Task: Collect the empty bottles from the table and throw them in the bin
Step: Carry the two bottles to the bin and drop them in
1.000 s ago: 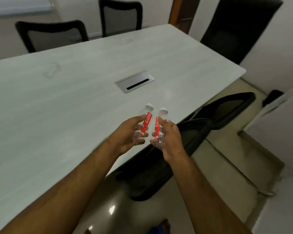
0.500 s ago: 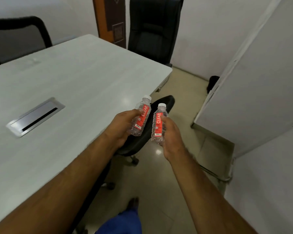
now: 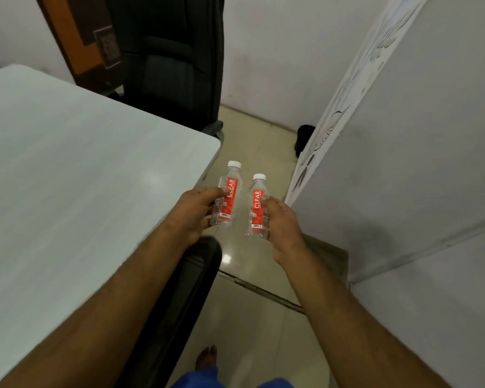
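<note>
Two walls frame the scene: a white partition (image 3: 403, 169) at right, a plain wall behind. Pale counter (image 3: 67, 191) fills the left, bare on the part in view. Black high-backed chair (image 3: 174, 57) stands beyond its far corner; a second chair's back (image 3: 196, 264) sits under the left forearm. Small black bin (image 3: 303, 140) on the floor, by the partition's far end. Left hand (image 3: 191, 217), grip closed on the left bottle (image 3: 227, 200). Right hand (image 3: 284, 228), grip closed on the right bottle (image 3: 257, 208). Both bottles upright, capped, red-labelled, held apart over the floor past the counter edge.
</note>
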A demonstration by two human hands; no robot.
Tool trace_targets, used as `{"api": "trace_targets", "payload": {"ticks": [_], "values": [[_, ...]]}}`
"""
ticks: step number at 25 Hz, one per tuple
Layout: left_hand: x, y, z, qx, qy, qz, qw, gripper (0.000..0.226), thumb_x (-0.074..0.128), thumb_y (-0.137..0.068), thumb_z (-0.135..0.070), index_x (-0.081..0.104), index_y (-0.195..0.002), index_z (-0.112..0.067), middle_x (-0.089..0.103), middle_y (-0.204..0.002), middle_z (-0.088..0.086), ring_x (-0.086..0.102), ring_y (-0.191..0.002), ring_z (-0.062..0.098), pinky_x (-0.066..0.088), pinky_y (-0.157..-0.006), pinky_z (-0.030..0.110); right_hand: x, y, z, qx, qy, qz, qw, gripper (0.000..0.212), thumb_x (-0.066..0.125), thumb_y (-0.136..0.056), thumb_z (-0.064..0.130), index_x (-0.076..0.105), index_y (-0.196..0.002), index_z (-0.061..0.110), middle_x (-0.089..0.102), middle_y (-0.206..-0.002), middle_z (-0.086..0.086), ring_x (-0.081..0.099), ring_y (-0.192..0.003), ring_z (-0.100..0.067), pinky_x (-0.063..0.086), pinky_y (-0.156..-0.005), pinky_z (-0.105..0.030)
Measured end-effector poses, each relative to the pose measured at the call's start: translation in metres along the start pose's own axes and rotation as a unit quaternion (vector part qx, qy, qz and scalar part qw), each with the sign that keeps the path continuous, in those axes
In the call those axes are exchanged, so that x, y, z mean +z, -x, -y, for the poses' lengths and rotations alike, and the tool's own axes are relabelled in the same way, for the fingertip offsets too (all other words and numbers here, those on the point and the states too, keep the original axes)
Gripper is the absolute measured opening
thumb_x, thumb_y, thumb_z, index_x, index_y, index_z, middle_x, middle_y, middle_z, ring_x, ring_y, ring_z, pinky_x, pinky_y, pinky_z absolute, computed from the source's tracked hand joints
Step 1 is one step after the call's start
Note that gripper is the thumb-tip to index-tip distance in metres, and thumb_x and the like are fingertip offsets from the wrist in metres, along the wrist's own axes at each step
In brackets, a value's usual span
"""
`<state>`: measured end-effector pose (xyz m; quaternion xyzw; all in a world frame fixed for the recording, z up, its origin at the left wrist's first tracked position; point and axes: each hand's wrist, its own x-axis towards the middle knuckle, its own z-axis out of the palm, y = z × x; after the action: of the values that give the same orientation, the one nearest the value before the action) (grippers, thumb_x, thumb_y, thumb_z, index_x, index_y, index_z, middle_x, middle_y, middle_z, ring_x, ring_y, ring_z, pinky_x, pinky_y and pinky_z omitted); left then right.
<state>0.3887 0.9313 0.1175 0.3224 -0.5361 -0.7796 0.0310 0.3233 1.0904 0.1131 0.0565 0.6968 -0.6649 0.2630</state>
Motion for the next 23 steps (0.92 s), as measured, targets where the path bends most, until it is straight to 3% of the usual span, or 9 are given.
{"api": "trace_targets", "payload": {"ticks": [3,6,10,14,18,23], "values": [[0.031,-0.079,-0.03,-0.008,-0.019,0.014,1.0,0.026,0.066,-0.09,-0.028,0.067,-0.109,-0.011,0.074,-0.105,0.011,0.071,-0.1,0.027,0.056,-0.091,0.044,-0.009,-0.083,0.028,0.005,0.004,-0.011,1.0,0.032,0.054,-0.1,0.034,0.065,-0.122,0.014,0.073,-0.112,-0.015,0.07,-0.09,-0.025,0.059,-0.074,-0.036],[0.067,-0.171,-0.053,-0.009,-0.022,0.011,1.0,0.021,0.064,-0.092,-0.029,0.067,-0.105,-0.013,0.073,-0.101,0.01,0.07,-0.095,0.024,0.057,-0.082,0.039,-0.021,-0.183,0.06,0.006,0.009,-0.008,1.0,0.035,0.055,-0.098,0.038,0.065,-0.123,0.016,0.073,-0.113,-0.012,0.072,-0.097,-0.027,0.06,-0.083,-0.041],[0.122,-0.265,-0.077,-0.018,-0.016,-0.007,1.0,0.022,0.064,-0.092,-0.027,0.065,-0.107,-0.011,0.073,-0.098,0.009,0.071,-0.095,0.024,0.056,-0.089,0.041,-0.044,-0.29,0.107,-0.003,0.011,0.008,1.0,0.026,0.052,-0.099,0.036,0.065,-0.115,0.02,0.073,-0.106,-0.006,0.071,-0.098,-0.025,0.059,-0.087,-0.045],[0.165,-0.35,-0.119,-0.016,-0.012,-0.026,0.999,0.028,0.066,-0.089,-0.025,0.066,-0.111,-0.007,0.073,-0.096,0.008,0.072,-0.091,0.023,0.058,-0.086,0.04,-0.059,-0.385,0.163,-0.003,0.002,0.032,0.999,0.028,0.05,-0.099,0.031,0.066,-0.11,0.01,0.069,-0.094,-0.008,0.067,-0.08,-0.021,0.057,-0.073,-0.037],[0.195,-0.456,-0.163,-0.015,-0.028,-0.024,0.999,0.025,0.065,-0.089,-0.022,0.065,-0.109,-0.008,0.073,-0.095,0.008,0.072,-0.089,0.023,0.058,-0.084,0.039,-0.054,-0.486,0.205,-0.007,-0.009,0.04,0.999,0.023,0.047,-0.1,0.028,0.063,-0.104,0.013,0.067,-0.087,-0.004,0.065,-0.076,-0.018,0.054,-0.065,-0.031],[0.22,-0.629,-0.216,-0.035,-0.047,-0.013,0.998,0.018,0.066,-0.076,-0.019,0.067,-0.093,-0.013,0.064,-0.082,0.004,0.06,-0.074,0.018,0.049,-0.069,0.031,-0.027,-0.644,0.247,-0.018,-0.042,-0.019,0.999,0.022,0.051,-0.096,0.024,0.065,-0.104,0.01,0.065,-0.082,-0.003,0.061,-0.071,-0.016,0.05,-0.059,-0.027]]}}
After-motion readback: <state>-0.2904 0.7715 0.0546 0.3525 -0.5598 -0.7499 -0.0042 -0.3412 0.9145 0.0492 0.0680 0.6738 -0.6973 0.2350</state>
